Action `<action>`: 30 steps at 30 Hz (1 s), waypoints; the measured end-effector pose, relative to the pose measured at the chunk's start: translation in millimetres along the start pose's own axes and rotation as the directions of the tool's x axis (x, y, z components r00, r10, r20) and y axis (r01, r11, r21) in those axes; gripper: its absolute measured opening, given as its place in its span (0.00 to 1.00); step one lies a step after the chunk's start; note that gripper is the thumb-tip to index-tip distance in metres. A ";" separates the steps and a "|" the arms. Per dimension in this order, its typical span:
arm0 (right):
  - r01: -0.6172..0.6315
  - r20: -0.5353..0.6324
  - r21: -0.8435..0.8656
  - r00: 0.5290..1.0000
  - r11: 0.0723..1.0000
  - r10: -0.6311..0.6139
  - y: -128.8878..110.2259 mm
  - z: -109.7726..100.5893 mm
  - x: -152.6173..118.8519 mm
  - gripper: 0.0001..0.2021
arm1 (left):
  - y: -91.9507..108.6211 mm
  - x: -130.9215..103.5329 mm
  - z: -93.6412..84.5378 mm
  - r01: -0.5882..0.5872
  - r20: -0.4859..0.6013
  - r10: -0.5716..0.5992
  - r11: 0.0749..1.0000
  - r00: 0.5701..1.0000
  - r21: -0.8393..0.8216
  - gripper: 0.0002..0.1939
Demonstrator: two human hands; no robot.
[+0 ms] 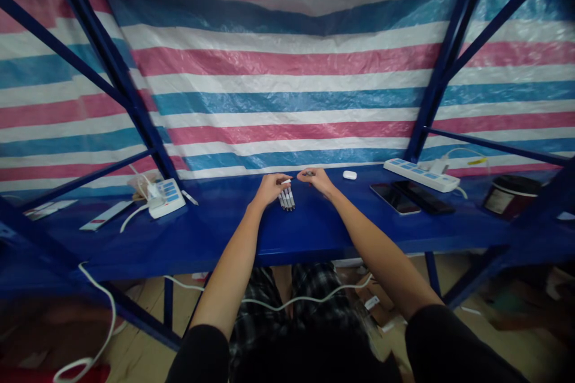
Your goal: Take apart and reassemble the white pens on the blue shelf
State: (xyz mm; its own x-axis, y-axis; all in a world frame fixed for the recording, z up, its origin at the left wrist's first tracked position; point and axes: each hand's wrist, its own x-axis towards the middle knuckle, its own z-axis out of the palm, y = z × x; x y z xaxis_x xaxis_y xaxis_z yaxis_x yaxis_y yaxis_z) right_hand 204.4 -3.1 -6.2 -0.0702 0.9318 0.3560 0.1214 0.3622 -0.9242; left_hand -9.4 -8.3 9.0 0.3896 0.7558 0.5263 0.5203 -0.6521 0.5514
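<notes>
Both my hands are raised just above the blue shelf, a small gap between them. My left hand [271, 188] is closed in a pinch around a white marker pen [286, 181], whose dark end points toward my other hand. Closed as well, my right hand [318, 180] has its fingertips on a small dark grey piece [309, 173]; it may be a cap, but I cannot tell. Below my left hand, several white marker pens [286, 198] with dark ends lie side by side on the shelf, partly hidden by the fingers.
A white earbud case [349, 175] lies right of my hands. Farther right are two phones [395, 198], a power strip [422, 175] and a dark tub [512, 196]. Leftward are another power strip [167, 197], a loose pen [189, 197] and a flat box [106, 215]. Blue posts flank the shelf [305, 236].
</notes>
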 end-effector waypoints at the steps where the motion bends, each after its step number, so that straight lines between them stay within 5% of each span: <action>1: -0.006 -0.005 0.006 1.000 1.000 0.006 -0.6 0.1 -0.4 0.18 | 0.2 -0.2 -0.5 -0.027 -0.008 0.027 1.000 1.000 0.000 0.14; 4: -0.014 -0.038 0.000 0.999 1.000 0.014 -2.3 0.5 -1.2 0.17 | 0.4 -0.5 -0.4 -0.077 -0.036 0.076 0.997 0.996 -0.028 0.14; 10: -0.044 -0.055 0.031 0.997 0.999 0.045 -2.0 1.4 -2.0 0.18 | 0.0 -0.3 3.0 0.044 -0.032 -0.049 0.990 0.998 -0.135 0.17; 15: -0.060 -0.046 0.107 0.997 0.992 0.065 -3.4 3.3 -2.7 0.19 | 0.7 0.0 2.6 0.034 -0.059 -0.041 0.992 0.997 -0.122 0.14; 23: 0.037 -0.049 0.045 0.998 0.998 -0.035 -2.2 2.0 -1.2 0.19 | -5.5 2.1 3.6 0.084 0.017 -0.083 0.956 0.996 -0.280 0.18; 30: -0.032 0.000 0.028 0.999 0.999 0.032 -4.0 2.4 -3.2 0.18 | 0.0 -0.1 -1.3 0.046 -0.043 -0.051 0.994 0.998 -0.101 0.14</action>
State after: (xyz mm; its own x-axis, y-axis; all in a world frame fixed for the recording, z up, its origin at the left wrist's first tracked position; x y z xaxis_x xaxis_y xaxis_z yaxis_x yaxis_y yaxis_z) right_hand 201.8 -7.6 -3.9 -0.0667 0.9431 0.3259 0.0958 0.3312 -0.9387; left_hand -10.4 -8.5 9.8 0.3298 0.7848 0.5248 0.4583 -0.6190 0.6377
